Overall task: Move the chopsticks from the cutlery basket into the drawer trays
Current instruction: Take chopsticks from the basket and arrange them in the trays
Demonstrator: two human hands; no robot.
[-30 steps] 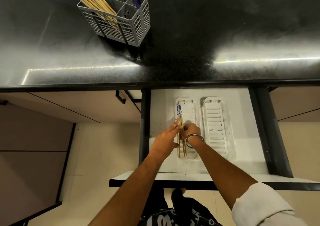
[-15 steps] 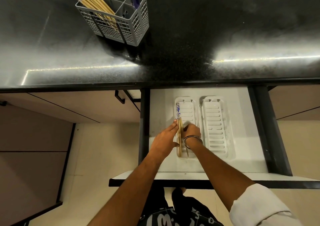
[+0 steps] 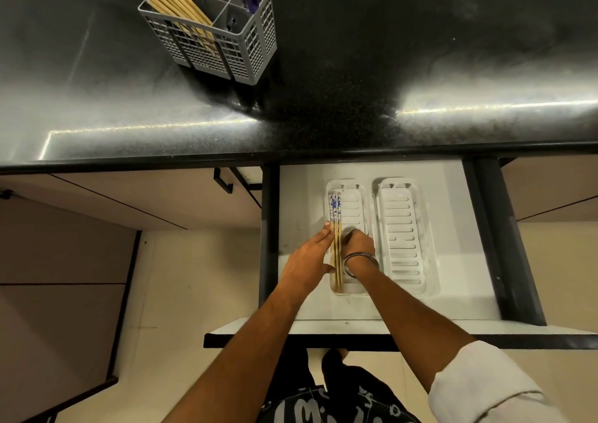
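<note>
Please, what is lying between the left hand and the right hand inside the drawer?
In the head view, a few chopsticks lie lengthwise in the left tray, directly between the left hand and the right hand.

Both forearms reach forward, left hand (image 3: pixel 310 258) flat with fingers extended, right hand (image 3: pixel 357 244) curled.

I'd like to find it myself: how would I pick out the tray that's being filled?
Look below the black counter into the open white drawer, where two white slotted trays lie side by side. It is the left tray, next to the right tray. Only it holds chopsticks, wooden with blue-patterned tops, between both hands.
</note>
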